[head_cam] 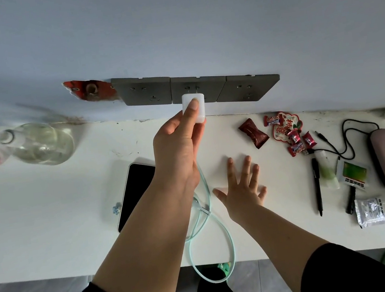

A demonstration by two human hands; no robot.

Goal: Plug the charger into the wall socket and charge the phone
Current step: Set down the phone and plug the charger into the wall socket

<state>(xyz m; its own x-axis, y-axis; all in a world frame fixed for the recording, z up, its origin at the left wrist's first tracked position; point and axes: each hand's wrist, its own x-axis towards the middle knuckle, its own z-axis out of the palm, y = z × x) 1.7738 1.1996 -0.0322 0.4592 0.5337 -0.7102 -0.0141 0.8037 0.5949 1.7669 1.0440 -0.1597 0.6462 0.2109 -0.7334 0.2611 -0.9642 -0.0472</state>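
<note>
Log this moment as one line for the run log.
left hand: holds charger at middle wall socket, prongs not fully in | right hand: flat on desk | phone: lying on desk

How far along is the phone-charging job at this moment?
Done: nothing looks finished yet. In hand: the left hand holds the white charger at the middle wall socket, prongs visible, not fully seated. The right hand rests flat on the desk. Left: push it home, then connect the phone.
</note>
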